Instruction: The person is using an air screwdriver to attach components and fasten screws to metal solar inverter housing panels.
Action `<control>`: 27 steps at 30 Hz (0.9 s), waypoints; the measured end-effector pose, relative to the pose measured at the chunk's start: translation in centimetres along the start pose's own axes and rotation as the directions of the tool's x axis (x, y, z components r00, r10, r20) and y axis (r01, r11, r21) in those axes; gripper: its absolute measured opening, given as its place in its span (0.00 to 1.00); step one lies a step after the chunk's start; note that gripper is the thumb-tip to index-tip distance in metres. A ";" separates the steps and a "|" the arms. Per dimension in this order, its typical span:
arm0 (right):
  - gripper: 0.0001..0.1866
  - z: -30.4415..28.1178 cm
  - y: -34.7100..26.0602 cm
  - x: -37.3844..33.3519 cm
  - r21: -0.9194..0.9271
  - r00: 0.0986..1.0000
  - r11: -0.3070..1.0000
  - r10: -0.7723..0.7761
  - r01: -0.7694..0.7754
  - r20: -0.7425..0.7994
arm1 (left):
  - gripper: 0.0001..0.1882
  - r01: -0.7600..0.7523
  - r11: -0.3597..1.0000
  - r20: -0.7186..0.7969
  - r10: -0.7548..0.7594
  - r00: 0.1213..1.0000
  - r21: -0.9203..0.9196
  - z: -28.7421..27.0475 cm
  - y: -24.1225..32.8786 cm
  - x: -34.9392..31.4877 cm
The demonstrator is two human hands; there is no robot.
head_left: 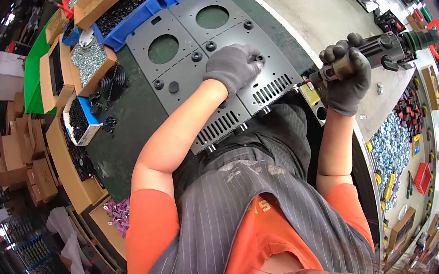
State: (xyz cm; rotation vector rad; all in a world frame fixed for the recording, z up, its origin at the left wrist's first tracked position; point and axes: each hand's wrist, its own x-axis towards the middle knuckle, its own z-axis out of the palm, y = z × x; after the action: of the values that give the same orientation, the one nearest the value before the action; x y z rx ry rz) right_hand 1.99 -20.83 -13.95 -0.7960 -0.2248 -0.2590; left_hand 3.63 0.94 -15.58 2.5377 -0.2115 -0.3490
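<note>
Two dark grey metal panels (183,79) lie side by side on the green bench, each with a large round hole and a row of slots. Several small black round feet (196,57) sit on them. My left hand (233,68), in a grey glove, rests on the right panel, its fingers curled round another black foot (259,58). Gloved too, my right hand (347,76) grips a grey and black power screwdriver (383,50) off the panels' right side. The tool lies roughly level, its narrow end toward the panels. Short silver cylinders (244,126) stick out along the panels' near edge.
Blue bins (133,19) of black parts border the panels' far end. On the left are a cardboard box of silver screws (91,62), a smaller box of black pieces (78,120) and a coiled black cord (113,84). Loose silver hardware (390,142) covers a surface on the right.
</note>
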 end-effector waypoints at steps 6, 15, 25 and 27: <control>0.22 -0.1 -0.1 0.7 -0.278 0.992 0.956 -0.111 0.092 -0.053 | 0.19 -0.165 0.976 0.118 0.183 0.976 -0.144 3.5 3.4 1.0; 0.22 0.3 2.5 1.3 -0.416 1.000 0.909 0.000 -0.012 -0.028 | 0.17 -0.167 0.984 0.065 0.172 0.983 -0.067 5.1 4.2 0.8; 0.20 -0.7 3.6 1.5 -0.453 0.977 0.884 0.184 -0.115 0.111 | 0.22 -0.037 0.974 -0.017 0.034 0.999 -0.222 3.5 3.9 0.6; 0.20 -0.6 3.4 1.5 -0.466 0.971 0.874 0.212 -0.136 0.113 | 0.22 0.072 0.827 0.052 -0.052 0.997 -0.558 2.0 2.4 0.6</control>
State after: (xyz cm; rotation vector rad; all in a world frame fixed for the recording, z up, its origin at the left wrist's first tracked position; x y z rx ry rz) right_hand 4.50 -19.24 -16.19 -1.3023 -0.2459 -0.0724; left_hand 3.42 -2.17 -16.01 1.9558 -0.0271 -0.4110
